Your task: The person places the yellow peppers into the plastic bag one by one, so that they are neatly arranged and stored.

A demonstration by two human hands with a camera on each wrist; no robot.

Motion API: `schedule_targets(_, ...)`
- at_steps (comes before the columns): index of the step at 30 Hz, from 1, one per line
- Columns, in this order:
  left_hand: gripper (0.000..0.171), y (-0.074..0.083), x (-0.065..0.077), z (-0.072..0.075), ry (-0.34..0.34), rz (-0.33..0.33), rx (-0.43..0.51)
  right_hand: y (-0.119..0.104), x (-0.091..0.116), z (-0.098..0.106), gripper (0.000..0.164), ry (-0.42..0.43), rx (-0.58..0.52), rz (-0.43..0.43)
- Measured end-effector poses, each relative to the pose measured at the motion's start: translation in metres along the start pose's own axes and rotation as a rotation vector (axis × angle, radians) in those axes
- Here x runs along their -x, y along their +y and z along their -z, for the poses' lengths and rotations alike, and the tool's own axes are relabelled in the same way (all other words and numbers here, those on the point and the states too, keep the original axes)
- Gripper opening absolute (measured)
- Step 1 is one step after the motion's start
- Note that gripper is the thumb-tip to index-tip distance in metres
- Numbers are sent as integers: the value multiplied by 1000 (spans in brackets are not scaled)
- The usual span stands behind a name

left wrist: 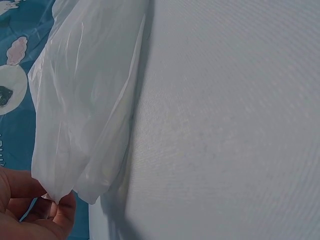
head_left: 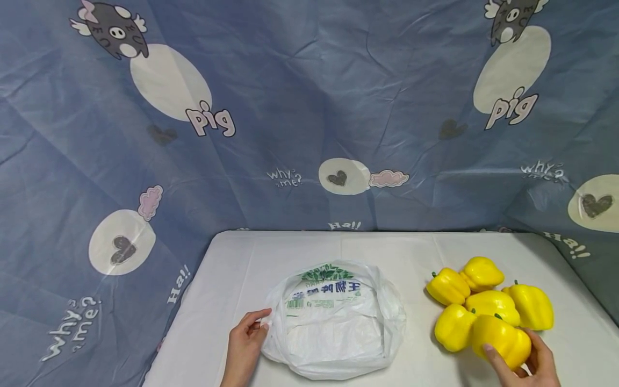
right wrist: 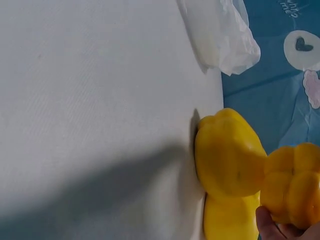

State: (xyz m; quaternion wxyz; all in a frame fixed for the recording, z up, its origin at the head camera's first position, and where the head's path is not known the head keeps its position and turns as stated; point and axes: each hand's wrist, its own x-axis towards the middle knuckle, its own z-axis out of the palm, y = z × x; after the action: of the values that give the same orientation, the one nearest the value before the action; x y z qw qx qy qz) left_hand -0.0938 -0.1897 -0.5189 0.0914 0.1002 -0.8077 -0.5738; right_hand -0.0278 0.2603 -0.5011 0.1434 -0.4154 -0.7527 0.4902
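Note:
A white plastic bag [head_left: 333, 328] with green and blue print lies spread on the table, its mouth facing up. At its left rim my left hand [head_left: 247, 344] pinches the edge; the left wrist view shows the bag's thin film [left wrist: 90, 100] between thumb and fingers. On the right, my right hand [head_left: 527, 363] grips a yellow bell pepper [head_left: 500, 338] from below and the side. That bell pepper [right wrist: 292, 185] appears raised off the table in the right wrist view. Several more yellow bell peppers [head_left: 493, 305] sit clustered just behind it.
White cloth covers the table [head_left: 232, 269]. A blue printed curtain [head_left: 309, 107] hangs behind the table and along its sides. Between bag and peppers lies a strip of bare table.

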Motion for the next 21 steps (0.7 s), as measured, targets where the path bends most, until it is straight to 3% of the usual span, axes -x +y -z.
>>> schedule_targets(9, 34, 1, 0, 0, 7, 17, 13, -11, 4, -4, 96, -82, 12, 36)
schedule_targets(21, 34, -1, 0, 0, 3, 6, 17, -26, 10, -8, 88, -103, 76, 136)
